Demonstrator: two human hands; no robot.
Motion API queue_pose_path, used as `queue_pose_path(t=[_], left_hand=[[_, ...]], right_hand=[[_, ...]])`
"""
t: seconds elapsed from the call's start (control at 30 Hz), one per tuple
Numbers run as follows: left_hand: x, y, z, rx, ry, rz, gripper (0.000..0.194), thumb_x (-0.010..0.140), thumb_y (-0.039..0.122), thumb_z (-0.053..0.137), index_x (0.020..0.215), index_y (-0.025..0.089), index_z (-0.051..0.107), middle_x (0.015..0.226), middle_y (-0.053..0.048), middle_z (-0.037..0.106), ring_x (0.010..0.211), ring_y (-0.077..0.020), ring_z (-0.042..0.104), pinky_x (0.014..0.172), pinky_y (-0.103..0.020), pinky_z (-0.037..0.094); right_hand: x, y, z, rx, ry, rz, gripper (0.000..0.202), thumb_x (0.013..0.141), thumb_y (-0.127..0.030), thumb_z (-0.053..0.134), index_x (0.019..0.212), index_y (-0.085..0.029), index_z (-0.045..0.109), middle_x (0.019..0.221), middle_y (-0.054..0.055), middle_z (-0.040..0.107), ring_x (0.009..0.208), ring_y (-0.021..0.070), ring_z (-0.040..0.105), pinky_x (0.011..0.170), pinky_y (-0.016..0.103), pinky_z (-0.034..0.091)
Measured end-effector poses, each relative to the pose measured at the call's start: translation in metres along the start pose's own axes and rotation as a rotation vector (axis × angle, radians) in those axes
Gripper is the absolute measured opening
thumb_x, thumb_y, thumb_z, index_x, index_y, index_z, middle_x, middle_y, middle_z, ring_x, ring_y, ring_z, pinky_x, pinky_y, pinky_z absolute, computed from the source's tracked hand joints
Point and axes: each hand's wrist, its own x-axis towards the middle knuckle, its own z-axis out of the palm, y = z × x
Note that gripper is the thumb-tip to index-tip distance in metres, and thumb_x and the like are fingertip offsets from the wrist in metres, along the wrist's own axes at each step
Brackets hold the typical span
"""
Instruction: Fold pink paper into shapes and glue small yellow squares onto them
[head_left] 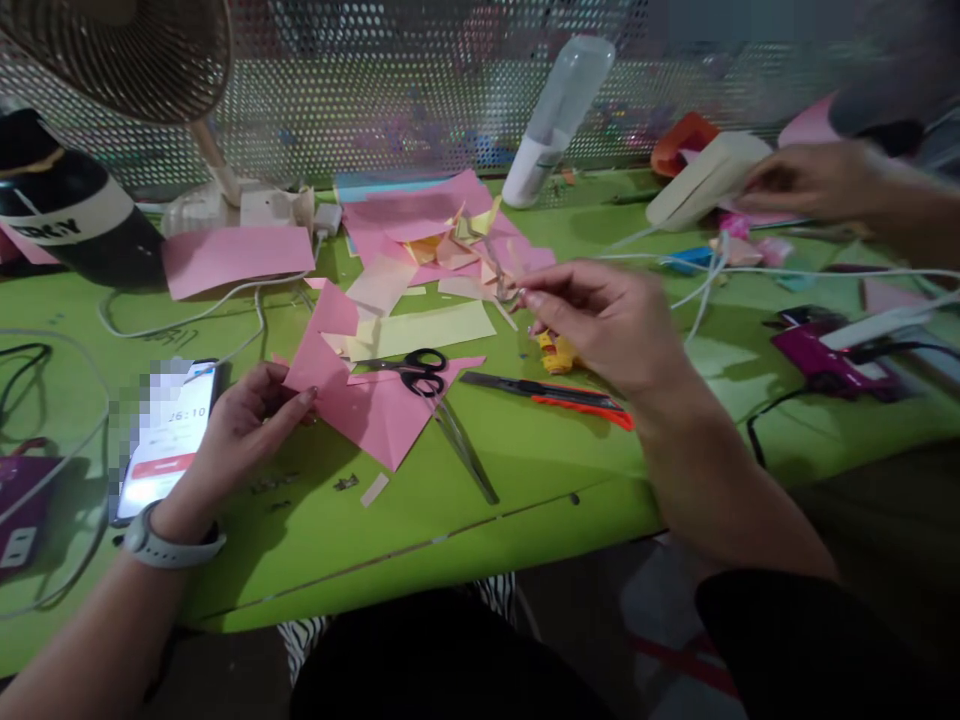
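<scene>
My left hand (pixel 259 415) pinches the edge of a folded piece of pink paper (pixel 326 345) between thumb and fingers. My right hand (pixel 600 320) is raised over the table, thumb and fingertips pressed together at a small thin piece too blurred to name. Below the gap between my hands, black-handled scissors (pixel 425 372) lie on another pink sheet (pixel 394 425). Tweezers (pixel 465 450) rest beside them, pointing toward me. A utility knife (pixel 551 398) with an orange edge lies under my right hand, near a small yellow object (pixel 555 352). A pale yellow strip (pixel 435 328) lies behind the scissors.
Paper scraps (pixel 450 250) cover pink sheets at the back. A phone (pixel 169 430) lies by my left wrist, with a fan (pixel 217 190) and dark bottle (pixel 75 215) behind. A white bottle (pixel 559 120) leans at the mesh. Another person's hand (pixel 817 180) touches a white object (pixel 705 180). Cables cross the right side.
</scene>
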Motion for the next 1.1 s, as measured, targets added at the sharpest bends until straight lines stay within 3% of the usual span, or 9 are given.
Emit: queue_pose_path(t=[0.27,0.43,0.7,0.93,1.1], left_hand=[[0.0,-0.008,-0.004,-0.06,0.036,0.021,0.017,0.087,0.025,0.07,0.099,0.017,0.06,0.081,0.0,0.068,0.07,-0.0079,0.063,0.064,-0.017,0.052],[0.002,-0.011,-0.004,-0.059,0.113,0.036,0.021,0.084,0.024,0.073,0.101,0.018,0.061,0.078,0.002,0.069,0.068,-0.0077,0.064,0.065,-0.017,0.053],[0.001,-0.009,-0.005,-0.036,0.134,-0.015,0.022,0.083,0.025,0.074,0.1,0.02,0.062,0.076,0.002,0.07,0.066,-0.0091,0.065,0.065,-0.019,0.055],[0.002,-0.009,-0.005,-0.003,0.183,-0.027,0.016,0.084,0.025,0.073,0.096,0.021,0.062,0.076,0.003,0.07,0.065,-0.0082,0.065,0.065,-0.018,0.055],[0.002,-0.006,-0.003,-0.014,0.201,-0.013,0.016,0.084,0.023,0.073,0.095,0.019,0.062,0.074,0.003,0.07,0.065,-0.008,0.065,0.064,-0.018,0.055]], right_hand=[[0.006,0.003,-0.003,-0.185,0.024,-0.094,0.013,0.084,-0.026,0.068,0.094,-0.023,0.075,0.08,0.001,0.073,0.058,0.0121,0.059,0.054,0.028,0.051],[0.006,0.006,-0.029,-0.32,0.158,-0.101,0.014,0.085,-0.022,0.068,0.097,-0.02,0.076,0.084,0.003,0.074,0.062,0.0118,0.06,0.059,0.028,0.05],[0.0,0.021,-0.067,-0.379,0.198,0.007,0.013,0.083,-0.019,0.069,0.094,-0.017,0.076,0.079,0.005,0.073,0.058,0.0117,0.061,0.058,0.028,0.05],[0.003,0.033,-0.063,-0.326,0.204,0.027,0.01,0.082,-0.021,0.069,0.09,-0.02,0.075,0.074,0.0,0.07,0.057,0.0113,0.058,0.056,0.027,0.048],[0.002,0.035,-0.054,-0.394,0.13,0.014,0.01,0.083,-0.025,0.068,0.089,-0.021,0.075,0.066,-0.002,0.065,0.054,0.0112,0.052,0.055,0.028,0.044]])
